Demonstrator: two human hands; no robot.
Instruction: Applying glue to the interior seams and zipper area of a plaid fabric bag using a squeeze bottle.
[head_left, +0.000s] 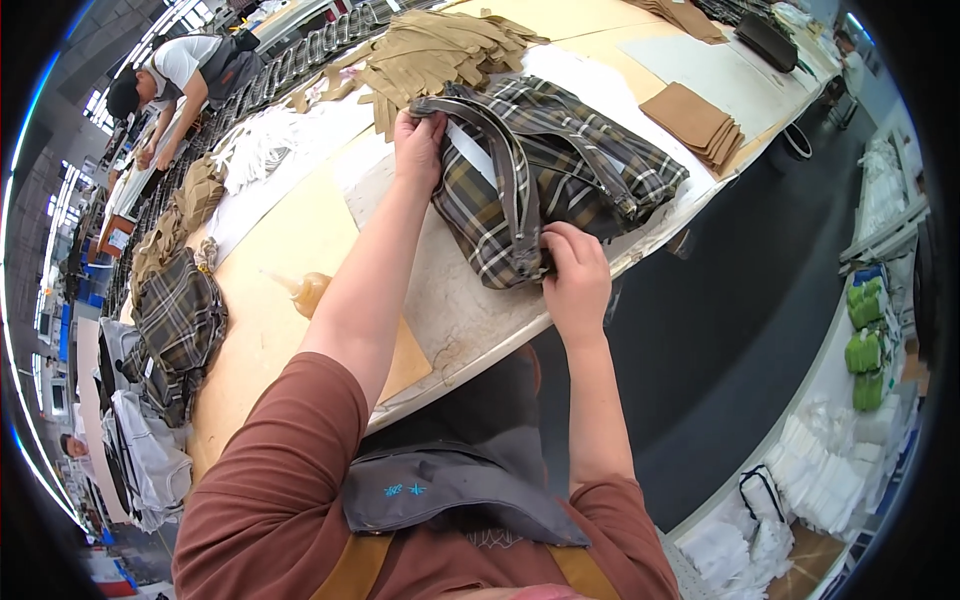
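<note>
Two edges of the plaid cloth (560, 185) lie between fingers I watch remotely: left hand (420, 150) pinching the far one, right hand (578, 275) the near.

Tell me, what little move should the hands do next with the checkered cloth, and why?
Maybe ease the right hand gently away from the left hand, to straighten the dark strip. It bends over the plaid cloth between them, with the left hand pinching the far side and the right hand's fingers at the near edge.

Narrow gap, bag (560, 165) to brown stack (692, 124)
</note>
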